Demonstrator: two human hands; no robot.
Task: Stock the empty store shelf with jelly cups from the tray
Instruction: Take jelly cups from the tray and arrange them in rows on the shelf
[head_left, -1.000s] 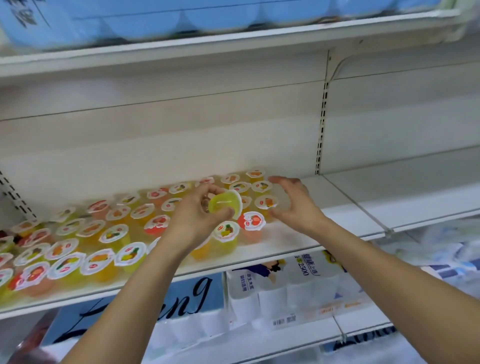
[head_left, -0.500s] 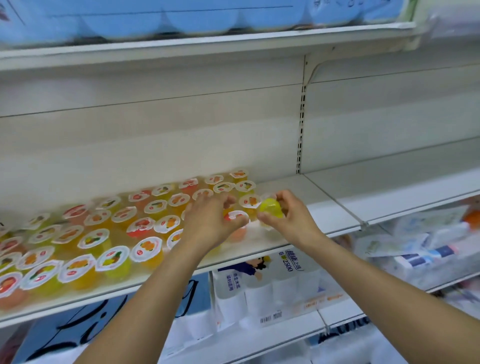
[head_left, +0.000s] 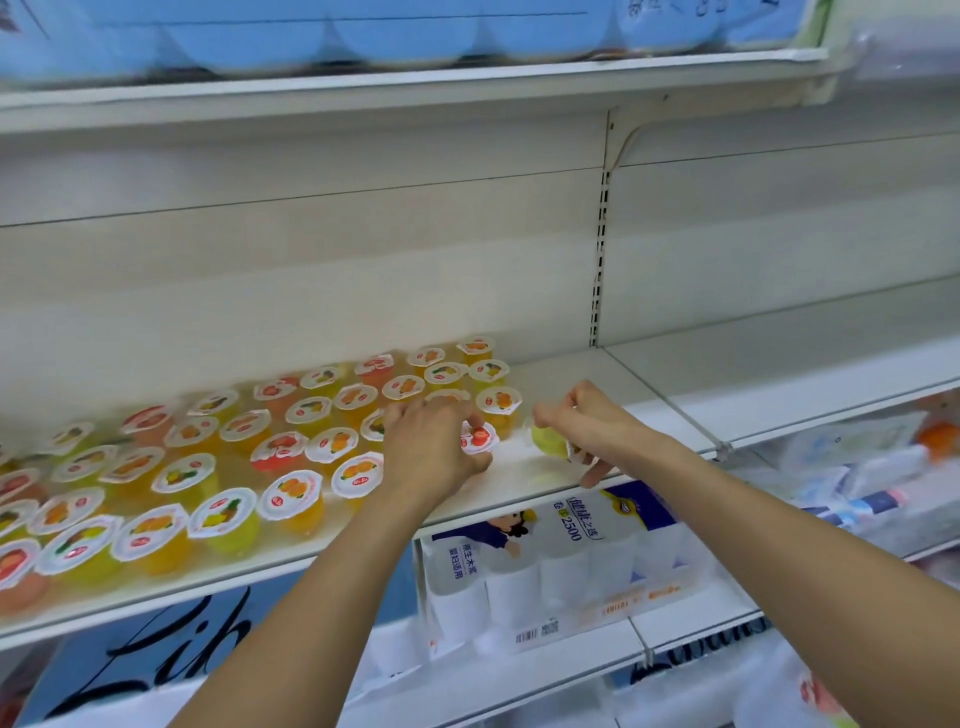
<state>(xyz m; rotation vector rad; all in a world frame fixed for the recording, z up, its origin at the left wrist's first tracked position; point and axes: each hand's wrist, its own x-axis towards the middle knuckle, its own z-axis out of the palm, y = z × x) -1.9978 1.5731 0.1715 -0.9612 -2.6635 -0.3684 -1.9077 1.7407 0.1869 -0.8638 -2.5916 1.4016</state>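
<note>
Head view: right hand (head_left: 592, 426) pinches a yellow-green jelly cup (head_left: 549, 441); left hand (head_left: 431, 447) grips a red-lidded cup (head_left: 479, 437).

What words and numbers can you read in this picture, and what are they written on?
"2500": on the tissue roll pack under the shelf.
"健康之选": on the same pack, blurry, so I am not sure.
"原生木浆" and "婴妇适用": down its left side, also not sure.
Barcode digits on that pack: too small.
Jelly cup lids: fruit pictures and red marks, words too small.
Big black script on the blue pack at lower left: cut off, unreadable.
</note>
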